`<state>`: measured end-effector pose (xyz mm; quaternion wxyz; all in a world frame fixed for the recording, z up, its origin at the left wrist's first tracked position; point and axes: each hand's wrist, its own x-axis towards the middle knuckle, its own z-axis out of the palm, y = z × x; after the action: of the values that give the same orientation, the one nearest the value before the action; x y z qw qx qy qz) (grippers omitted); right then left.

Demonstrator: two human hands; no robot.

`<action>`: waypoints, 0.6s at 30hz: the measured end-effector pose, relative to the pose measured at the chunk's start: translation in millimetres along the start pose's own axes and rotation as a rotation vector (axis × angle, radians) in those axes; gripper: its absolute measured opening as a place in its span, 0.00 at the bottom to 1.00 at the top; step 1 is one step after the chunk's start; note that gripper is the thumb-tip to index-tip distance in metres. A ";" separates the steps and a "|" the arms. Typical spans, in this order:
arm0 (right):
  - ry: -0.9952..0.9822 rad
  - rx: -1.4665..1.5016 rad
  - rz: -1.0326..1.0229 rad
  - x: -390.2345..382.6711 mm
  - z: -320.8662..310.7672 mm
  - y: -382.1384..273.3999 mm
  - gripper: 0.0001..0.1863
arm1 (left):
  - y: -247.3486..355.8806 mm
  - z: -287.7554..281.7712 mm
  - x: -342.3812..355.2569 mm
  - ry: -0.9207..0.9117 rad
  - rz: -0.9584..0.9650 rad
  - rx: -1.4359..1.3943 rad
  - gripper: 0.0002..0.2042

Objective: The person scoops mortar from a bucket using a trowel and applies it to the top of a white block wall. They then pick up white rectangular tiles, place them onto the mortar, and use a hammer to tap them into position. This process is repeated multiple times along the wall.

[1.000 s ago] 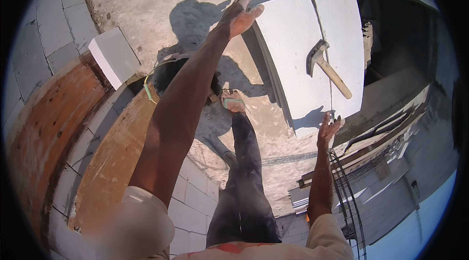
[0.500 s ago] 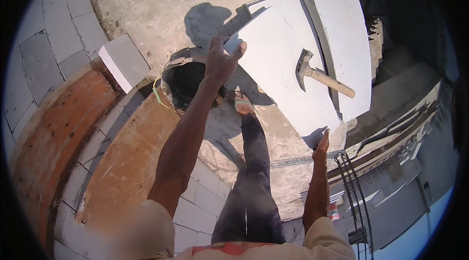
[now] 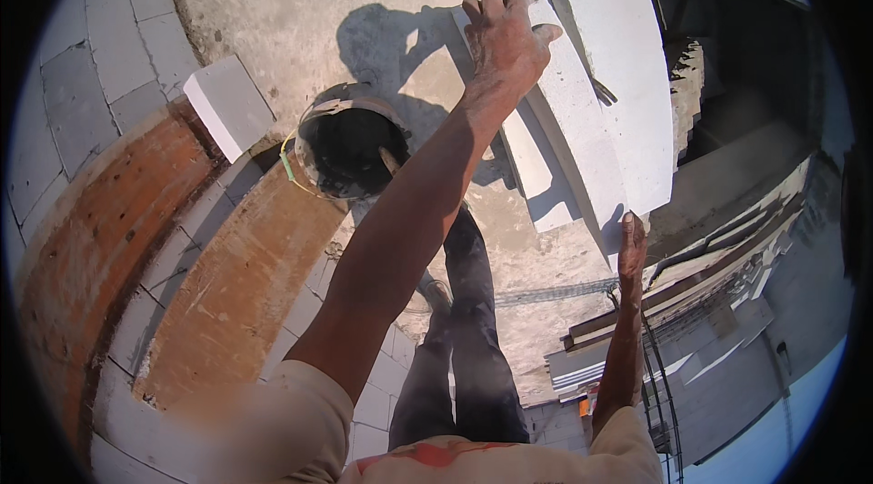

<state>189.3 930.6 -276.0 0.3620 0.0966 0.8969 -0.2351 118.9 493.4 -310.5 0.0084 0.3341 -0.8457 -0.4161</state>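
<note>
A white panel (image 3: 582, 157) is tilted up on its long edge over a stack of similar white panels (image 3: 641, 93). My left hand (image 3: 509, 34) has its fingers bent over the panel's upper end, gripping it. My right hand (image 3: 631, 243) holds the lower end, thumb on the white surface and other fingers mostly hidden. A small dark piece shows beside the tilted panel, but I cannot tell whether it is part of the hammer.
A black bucket (image 3: 348, 143) with a handle inside stands left of my legs. A white block (image 3: 227, 102), orange-brown boards (image 3: 118, 248) and block paving (image 3: 136, 29) lie at left. A dark recess (image 3: 746, 93) and rebar cage (image 3: 662, 393) are at right.
The panel has turned from lying nearly flat to tilted on edge. My left hand has moved up and right with it. The hammer that lay on top is no longer clearly visible.
</note>
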 end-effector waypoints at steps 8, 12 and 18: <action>0.221 -0.497 -0.394 16.9 64.2 -153.0 0.63 | 4.7 -28.9 -13.4 -0.088 -0.057 -0.092 0.29; 0.130 -0.498 -0.324 16.0 54.2 -176.8 0.53 | -43.3 -42.6 -108.3 -0.014 -0.188 -0.323 0.34; 0.108 -0.620 -0.253 -16.7 59.0 -195.5 0.37 | -134.9 -88.9 -373.2 -0.378 -0.535 -0.266 0.22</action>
<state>169.7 731.3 -232.7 0.2942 -0.1178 0.9484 0.0112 510.0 586.7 -249.6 -0.2141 0.4571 -0.6533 -0.5644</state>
